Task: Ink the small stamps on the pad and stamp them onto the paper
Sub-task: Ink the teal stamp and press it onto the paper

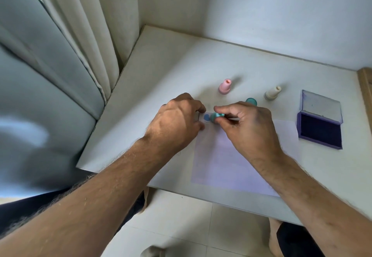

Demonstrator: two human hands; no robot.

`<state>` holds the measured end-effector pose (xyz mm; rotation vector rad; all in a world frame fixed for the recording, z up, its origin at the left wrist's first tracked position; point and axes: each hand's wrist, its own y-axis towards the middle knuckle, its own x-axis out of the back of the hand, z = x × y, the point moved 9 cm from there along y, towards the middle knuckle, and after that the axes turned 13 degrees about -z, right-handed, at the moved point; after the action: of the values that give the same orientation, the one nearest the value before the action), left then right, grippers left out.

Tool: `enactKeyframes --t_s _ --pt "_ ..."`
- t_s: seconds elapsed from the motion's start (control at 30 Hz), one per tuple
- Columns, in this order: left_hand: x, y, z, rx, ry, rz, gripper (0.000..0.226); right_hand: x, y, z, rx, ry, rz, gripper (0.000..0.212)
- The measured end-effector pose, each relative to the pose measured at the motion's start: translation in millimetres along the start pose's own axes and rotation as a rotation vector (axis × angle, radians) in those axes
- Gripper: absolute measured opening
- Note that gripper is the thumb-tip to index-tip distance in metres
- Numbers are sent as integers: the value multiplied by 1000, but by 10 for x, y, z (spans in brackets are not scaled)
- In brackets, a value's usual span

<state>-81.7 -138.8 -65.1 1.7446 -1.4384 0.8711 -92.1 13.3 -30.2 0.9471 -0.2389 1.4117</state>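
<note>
My right hand (247,127) pinches a small teal stamp (216,117), tilted just above the far left corner of the white paper (227,166). A round blue print (206,118) shows on the paper beside the stamp. My left hand (177,123) presses its fingertips on the paper's left corner and holds nothing. A pink stamp (224,86) and a cream stamp (271,93) stand upright behind the paper. A teal cap (251,102) lies behind my right hand. The purple ink pad (319,131) sits open at the right, its clear lid (321,105) tipped back.
The white table (165,71) meets a wall at the back and a curtain (80,25) at the left. Its front edge runs below the paper, with tiled floor (191,226) beneath. A wooden edge (365,87) borders the table at the far right.
</note>
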Motion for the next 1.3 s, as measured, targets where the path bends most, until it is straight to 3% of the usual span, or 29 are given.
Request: enactKeyframes --t_s 0.37,0.73,0.87,1.03,1.2,1.3 --pt "-9 61 -37 17 47 13 17 -25 -4 51 67 -66 61 17" --pt "-5 51 -74 -25 90 -26 16 -70 26 -11 -4 -61 89 8" --pt "0 47 -70 -32 109 -27 16 -43 20 -72 -71 -28 100 19" --pt "9 53 -64 -32 126 -30 16 -70 35 1 -6 -78 97 4" --pt "-12 71 -36 -26 126 -21 16 -73 21 -119 -106 -19 127 14" --pt "-36 102 -30 -12 133 -3 15 -88 28 -81 -55 -38 113 7"
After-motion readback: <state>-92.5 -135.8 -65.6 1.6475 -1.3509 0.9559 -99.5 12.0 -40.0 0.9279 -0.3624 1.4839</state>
